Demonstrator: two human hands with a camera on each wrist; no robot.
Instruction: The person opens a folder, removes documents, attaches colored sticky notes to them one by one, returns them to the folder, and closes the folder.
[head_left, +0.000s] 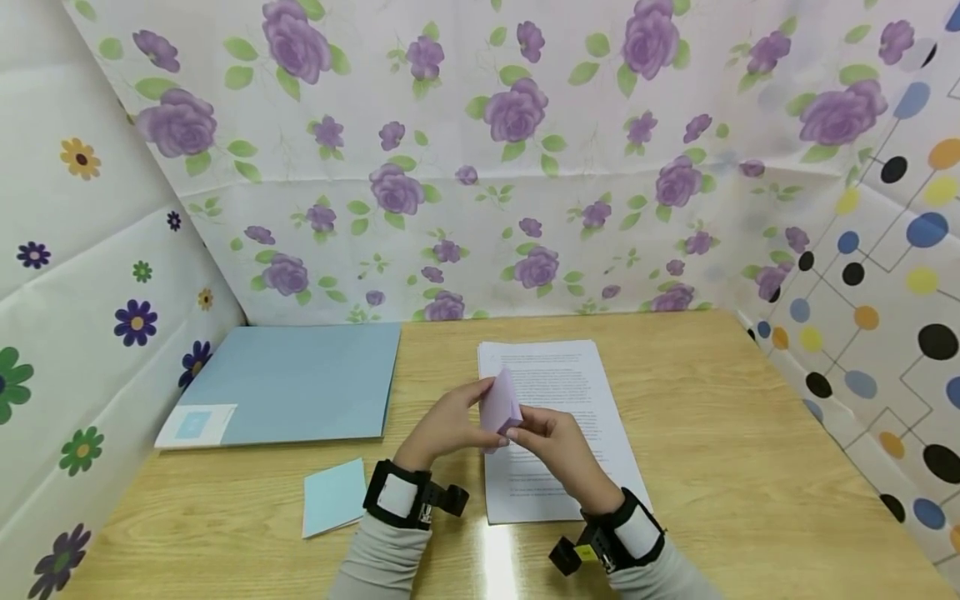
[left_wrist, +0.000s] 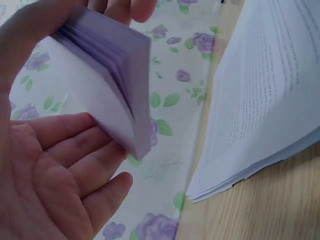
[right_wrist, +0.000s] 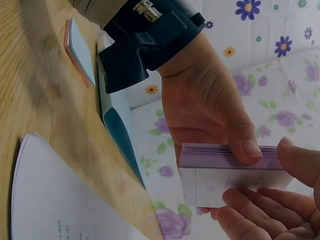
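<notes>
Sleeves [head_left: 386, 554]: Light grey, reaching in from the near edge over both forearms
Wristbands [head_left: 397, 497]: Black with white patches, strapped round both wrists, each bearing a small dark camera
Light blue pad [head_left: 333, 497]: Lying on the worktop [head_left: 735, 433] just left of the left wrist, with a pinkish layer underneath, visible from the right wrist camera
Right grip [head_left: 561, 450]: Grasping the purple pad [head_left: 498, 406], pinching at the lower right edge with thumb and fingers
Left grip [head_left: 448, 425]: Grasping the same pad from the left, with thumb at the near end and fingers at the far end
Purple pad: Held up between both hands above the printed sheets [head_left: 585, 417], tilted, with layers parted into slim sections along one side and a faint grid on one broad face
Printed sheets: Stacked on the worktop beneath the hands, covered with text too small to read
Blue folder [head_left: 307, 383]: Lying flat at far left, with a white label [head_left: 217, 425] at the near left corner
Side cloths [head_left: 112, 275]: Flowered on the left, dotted on the right
Back cloth [head_left: 457, 108]: White with purple roses and green leaves, hanging behind the worktop
</notes>
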